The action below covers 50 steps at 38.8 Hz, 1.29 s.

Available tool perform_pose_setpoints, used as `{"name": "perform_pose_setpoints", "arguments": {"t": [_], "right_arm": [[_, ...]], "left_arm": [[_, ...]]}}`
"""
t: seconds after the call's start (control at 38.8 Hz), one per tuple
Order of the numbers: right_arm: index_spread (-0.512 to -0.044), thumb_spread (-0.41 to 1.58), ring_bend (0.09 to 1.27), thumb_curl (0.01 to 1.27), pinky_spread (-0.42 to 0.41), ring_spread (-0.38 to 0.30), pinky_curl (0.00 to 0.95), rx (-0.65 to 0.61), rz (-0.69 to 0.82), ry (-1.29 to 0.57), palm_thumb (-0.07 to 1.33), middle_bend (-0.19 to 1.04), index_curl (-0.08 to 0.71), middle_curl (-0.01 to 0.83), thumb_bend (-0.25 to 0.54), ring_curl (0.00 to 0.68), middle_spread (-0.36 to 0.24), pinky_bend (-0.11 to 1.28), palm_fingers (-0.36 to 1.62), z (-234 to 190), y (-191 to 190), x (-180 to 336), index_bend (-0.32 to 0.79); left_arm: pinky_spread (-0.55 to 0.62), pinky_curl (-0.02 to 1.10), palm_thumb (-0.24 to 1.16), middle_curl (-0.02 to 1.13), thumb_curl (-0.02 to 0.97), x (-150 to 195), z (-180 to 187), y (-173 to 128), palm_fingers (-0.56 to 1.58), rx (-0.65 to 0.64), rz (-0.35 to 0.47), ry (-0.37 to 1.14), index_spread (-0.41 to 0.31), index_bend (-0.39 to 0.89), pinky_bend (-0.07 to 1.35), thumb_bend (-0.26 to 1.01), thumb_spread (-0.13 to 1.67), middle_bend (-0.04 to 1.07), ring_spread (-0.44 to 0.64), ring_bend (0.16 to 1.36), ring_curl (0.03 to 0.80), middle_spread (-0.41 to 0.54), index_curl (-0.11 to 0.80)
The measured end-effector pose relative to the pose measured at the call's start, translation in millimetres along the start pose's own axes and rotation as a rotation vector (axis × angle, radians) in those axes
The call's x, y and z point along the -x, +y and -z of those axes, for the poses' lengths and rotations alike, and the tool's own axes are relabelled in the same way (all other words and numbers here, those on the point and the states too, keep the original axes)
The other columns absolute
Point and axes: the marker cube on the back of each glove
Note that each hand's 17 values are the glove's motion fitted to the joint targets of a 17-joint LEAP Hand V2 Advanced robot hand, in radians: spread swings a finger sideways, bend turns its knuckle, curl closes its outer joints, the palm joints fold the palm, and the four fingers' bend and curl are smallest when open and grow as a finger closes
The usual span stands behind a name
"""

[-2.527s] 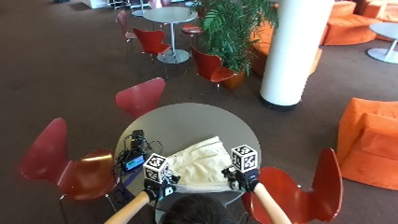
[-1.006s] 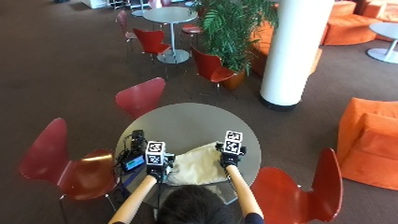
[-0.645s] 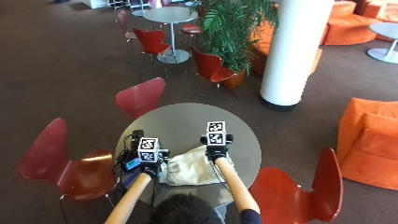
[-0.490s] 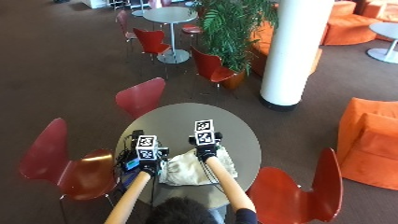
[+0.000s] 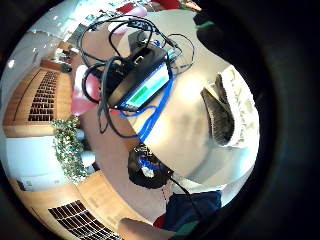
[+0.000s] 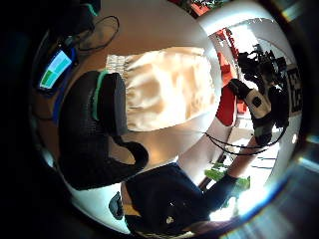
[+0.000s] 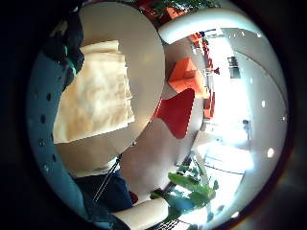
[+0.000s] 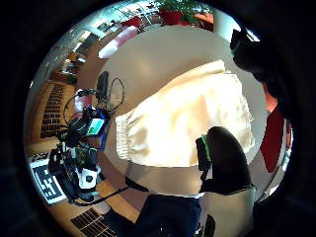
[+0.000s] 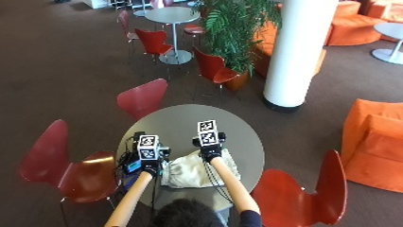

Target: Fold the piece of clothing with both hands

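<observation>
A cream piece of clothing lies folded on the round grey table, in front of the person. My left hand is at its left edge. In the left thumb side view the thumb curls over the gathered waistband and pinches it. My right hand hovers over the far edge of the clothing. Its thumb and fingers stand apart from the fabric and hold nothing.
A black device with a lit screen and tangled cables sits on the table just left of the clothing. Red chairs ring the table. A white column and a plant stand beyond.
My right hand has swept from the table's right side leftwards to the middle, and the clothing has become narrower, its right part laid over. My left hand stayed at the left edge.
</observation>
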Motion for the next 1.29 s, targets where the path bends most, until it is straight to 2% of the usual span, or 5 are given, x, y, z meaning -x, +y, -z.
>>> {"name": "perform_pose_setpoints", "arguments": {"t": [0.34,0.54,0.9,1.13,1.29], "right_arm": [[-0.309,1.11,0.46,0.44,-0.15,-0.157,0.369,-0.004,-0.013,-0.088,0.77,0.14,0.242,0.396,-0.026,0.422,-0.151,0.55,0.82,16.2,17.8,-30.5,0.12],[-0.31,1.13,0.48,0.4,-0.112,-0.125,0.375,0.173,-0.073,-0.138,0.67,0.16,0.217,0.378,-0.047,0.418,-0.112,0.6,0.79,-5.1,14.6,-65.1,0.06],[-0.248,1.13,0.59,0.38,-0.092,-0.102,0.385,0.237,-0.21,-0.208,0.58,0.2,0.146,0.38,-0.026,0.426,-0.021,0.67,0.76,-77.0,-18.3,-109.3,0.03],[-0.205,1.13,0.61,0.37,-0.119,-0.12,0.378,0.402,-0.224,-0.181,0.59,0.23,0.118,0.396,-0.02,0.414,-0.011,0.68,0.83,-120.1,-13.4,-105.6,0.03],[-0.179,1.13,0.63,0.38,-0.161,-0.147,0.38,0.29,-0.256,-0.144,0.65,0.25,0.099,0.411,0.003,0.413,-0.035,0.7,0.88,-126.0,-16.9,-97.5,0.01]], "left_arm": [[0.2,0.28,0.35,0.34,0.317,-14.8,-2.0,-7.4,0.57,0.053,0.007,-0.031,-0.159,0.21,0.17,-0.01,1.34,0.16,0.12,0.33,0.342,-0.03,0.473],[0.19,0.28,0.35,0.33,0.315,-26.9,13.2,1.2,0.57,0.076,0.018,-0.067,-0.16,0.21,0.18,-0.01,1.34,0.16,0.13,0.32,0.339,-0.026,0.476],[0.2,0.29,0.36,0.32,0.317,-44.0,12.9,-1.4,0.55,0.128,0.025,-0.088,-0.16,0.22,0.18,-0.01,1.34,0.15,0.15,0.32,0.335,-0.012,0.478],[0.21,0.3,0.35,0.33,0.314,-51.9,3.6,-12.8,0.5,0.164,0.012,-0.095,-0.14,0.14,0.21,-0.01,1.33,0.16,0.16,0.35,0.342,0.0,0.453],[0.21,0.32,0.34,0.33,0.313,-56.7,5.0,-12.6,0.48,0.178,-0.015,-0.075,-0.132,0.14,0.22,-0.01,1.32,0.16,0.17,0.37,0.345,0.011,0.429]]}}
